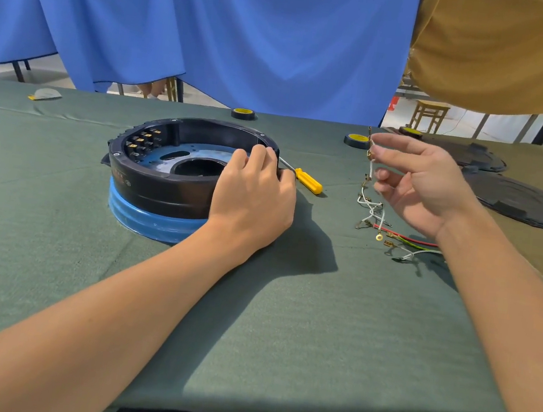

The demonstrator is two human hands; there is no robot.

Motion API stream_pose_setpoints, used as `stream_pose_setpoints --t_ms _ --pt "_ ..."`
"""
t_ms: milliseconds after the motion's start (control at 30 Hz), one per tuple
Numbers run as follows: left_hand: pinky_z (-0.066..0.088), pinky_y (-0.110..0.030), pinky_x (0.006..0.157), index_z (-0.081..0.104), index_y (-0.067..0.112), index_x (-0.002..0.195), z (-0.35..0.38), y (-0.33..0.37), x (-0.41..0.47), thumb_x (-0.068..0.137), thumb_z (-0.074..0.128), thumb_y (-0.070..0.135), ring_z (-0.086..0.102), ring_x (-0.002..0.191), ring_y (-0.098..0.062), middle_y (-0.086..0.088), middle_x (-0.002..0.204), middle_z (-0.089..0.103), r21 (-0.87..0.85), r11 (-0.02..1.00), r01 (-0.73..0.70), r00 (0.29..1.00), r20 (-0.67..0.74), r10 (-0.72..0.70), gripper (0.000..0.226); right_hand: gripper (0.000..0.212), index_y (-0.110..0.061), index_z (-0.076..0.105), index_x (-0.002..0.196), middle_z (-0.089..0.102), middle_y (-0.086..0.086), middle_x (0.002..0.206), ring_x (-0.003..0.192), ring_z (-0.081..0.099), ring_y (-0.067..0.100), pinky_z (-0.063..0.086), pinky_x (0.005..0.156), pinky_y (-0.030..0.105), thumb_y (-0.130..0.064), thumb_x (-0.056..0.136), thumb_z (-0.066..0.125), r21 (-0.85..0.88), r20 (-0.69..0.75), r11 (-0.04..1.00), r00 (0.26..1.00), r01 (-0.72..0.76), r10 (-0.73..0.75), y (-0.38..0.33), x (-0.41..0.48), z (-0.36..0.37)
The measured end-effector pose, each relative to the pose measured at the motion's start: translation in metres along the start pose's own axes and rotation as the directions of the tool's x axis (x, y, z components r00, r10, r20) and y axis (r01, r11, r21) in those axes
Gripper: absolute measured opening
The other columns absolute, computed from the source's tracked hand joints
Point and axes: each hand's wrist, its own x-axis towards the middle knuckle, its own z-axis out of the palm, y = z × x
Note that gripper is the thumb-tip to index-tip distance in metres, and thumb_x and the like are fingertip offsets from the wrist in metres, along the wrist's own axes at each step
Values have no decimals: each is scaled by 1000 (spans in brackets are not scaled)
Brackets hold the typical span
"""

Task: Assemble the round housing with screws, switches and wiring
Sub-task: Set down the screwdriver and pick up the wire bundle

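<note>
- My left hand (254, 196) is curled over the housing (162, 188) rim, so that stretch of wall and my fingertips inside are out of sight.
- Screwdriver (308, 180): its tip is lost behind that hand.
- Terminals inside the housing are too small to tell apart, and the print on its side wall is unreadable.
- My right hand (427, 191) pinches the wires (371, 208); the red and green ends run under my wrist, hidden.
- The far black cover (476, 157) and one tape roll (410, 132) sit partly behind my right fingers.
- Grey scrap (46, 93), far left: too small to identify.
- Both forearms run out of frame.
</note>
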Motion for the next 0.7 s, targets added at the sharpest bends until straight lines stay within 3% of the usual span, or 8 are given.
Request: stream_pose_setpoints --t_ms 133,233,367,433,533,700 --pt "33 -32 60 64 15 64 0 -1 0 84 57 17 55 71 -28 -9 72 64 1 1000 6 1000 -6 -6 21 21 -3 66 104 66 6 74 50 50 10 46 48 19 1 83 67 29 -62 997 995 -76 78 3 2 0" --pt "34 -33 61 64 14 66 0 0 0 86 55 18 56 72 -28 -9 74 65 -3 1000 5 1000 -7 -5 23 19 -2 68 101 67 6 72 48 50 8 45 47 18 0 82 69 -36 -196 998 980 -43 35 2 7 -6" --pt "35 -33 62 66 14 69 1 0 0 87 52 17 58 78 -29 -10 81 68 -15 1000 -1 1000 14 1 23 19 -5 70 100 68 7 80 52 49 8 42 48 21 -3 81 72 -344 -404 938 907 -30 -119 -3 24 -25" --pt "34 -33 62 65 14 67 0 0 0 86 53 16 57 76 -28 -10 79 67 -10 1000 -3 1000 16 3 22 15 -7 72 96 69 7 84 59 49 11 42 52 23 -4 81 72 -519 -365 851 921 -78 -138 -6 32 -34" --pt "34 -32 61 64 14 65 0 1 0 86 54 16 57 74 -28 -10 75 65 -4 1000 -5 1000 14 5 23 10 -11 73 89 69 5 88 67 51 12 44 57 26 -4 82 72 -773 -218 620 974 -134 -61 -4 41 -38" --pt "33 -32 60 64 14 65 -2 1 0 86 56 18 55 73 -28 -9 72 63 1 1000 0 1000 19 0 22 18 -12 74 101 71 6 101 85 63 17 49 71 26 -16 83 74 -974 -36 223 999 -38 9 14 50 -35"
